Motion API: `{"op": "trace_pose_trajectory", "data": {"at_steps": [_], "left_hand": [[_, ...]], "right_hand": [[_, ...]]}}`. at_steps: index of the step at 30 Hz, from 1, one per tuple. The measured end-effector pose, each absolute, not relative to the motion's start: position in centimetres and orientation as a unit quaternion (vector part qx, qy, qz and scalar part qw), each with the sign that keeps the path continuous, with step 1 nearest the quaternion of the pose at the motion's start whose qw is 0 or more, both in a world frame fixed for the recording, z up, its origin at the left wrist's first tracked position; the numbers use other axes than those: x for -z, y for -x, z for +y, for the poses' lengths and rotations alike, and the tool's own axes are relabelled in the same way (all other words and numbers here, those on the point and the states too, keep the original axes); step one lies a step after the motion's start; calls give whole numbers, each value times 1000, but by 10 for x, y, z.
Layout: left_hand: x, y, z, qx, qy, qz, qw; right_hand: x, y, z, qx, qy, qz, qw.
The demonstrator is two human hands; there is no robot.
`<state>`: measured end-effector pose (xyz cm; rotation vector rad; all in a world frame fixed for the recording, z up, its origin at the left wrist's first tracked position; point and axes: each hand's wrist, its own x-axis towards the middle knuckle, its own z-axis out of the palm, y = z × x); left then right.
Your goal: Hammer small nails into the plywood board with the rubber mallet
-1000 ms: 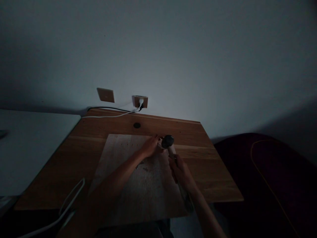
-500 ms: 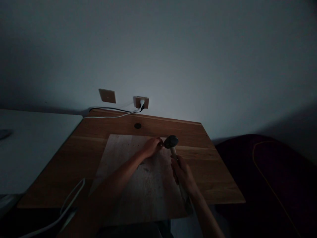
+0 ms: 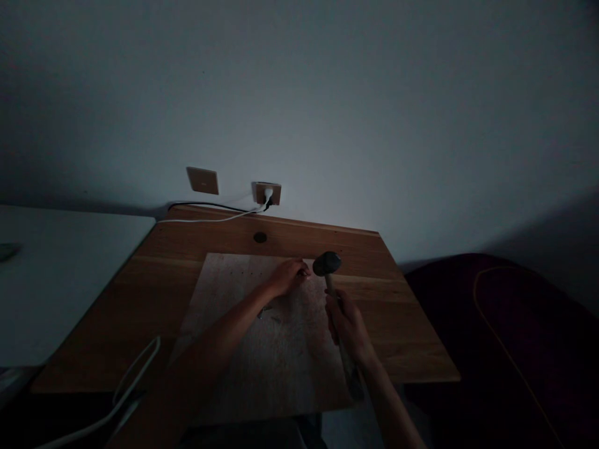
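Observation:
My right hand [image 3: 349, 324] is wrapped round the handle of a dark-headed rubber mallet [image 3: 327, 264], its head raised just right of my left fingertips. My left hand [image 3: 289, 277] rests at the far part of a pale wooden board [image 3: 262, 368], thumb and fingers pinched together. Whatever is between those fingers is too small and dark to name. Several small dark dots [image 3: 241, 272] form a row along the board's far side, left of that hand. Beside my left forearm lie a few small, thin metal-looking pieces [image 3: 263, 312].
The board lies on a wooden table [image 3: 397, 324] against a pale wall [image 3: 327, 125]. Cables run from a wall socket [image 3: 268, 193] along the table's back edge. A white surface [image 3: 70, 274] adjoins at left, a dark red rounded item [image 3: 505, 324] at right. A white cable [image 3: 135, 374] loops at front left.
The mallet head has shifted slightly up and to the right, away from my left fingertips. My left hand stays almost in the same place, still pinched.

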<state>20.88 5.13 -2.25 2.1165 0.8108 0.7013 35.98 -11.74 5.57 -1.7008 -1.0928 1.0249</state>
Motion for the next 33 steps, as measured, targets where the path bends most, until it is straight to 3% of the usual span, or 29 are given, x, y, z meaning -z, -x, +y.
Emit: {"op": "trace_pose_trajectory", "data": {"at_steps": [16, 33], "left_hand": [[20, -206, 51, -264, -833, 332, 355], [24, -209, 51, -268, -832, 341, 347]], "right_hand": [[-56, -357, -117, -417, 675, -436, 425], [-46, -358, -116, -384, 704, -480, 356]]}}
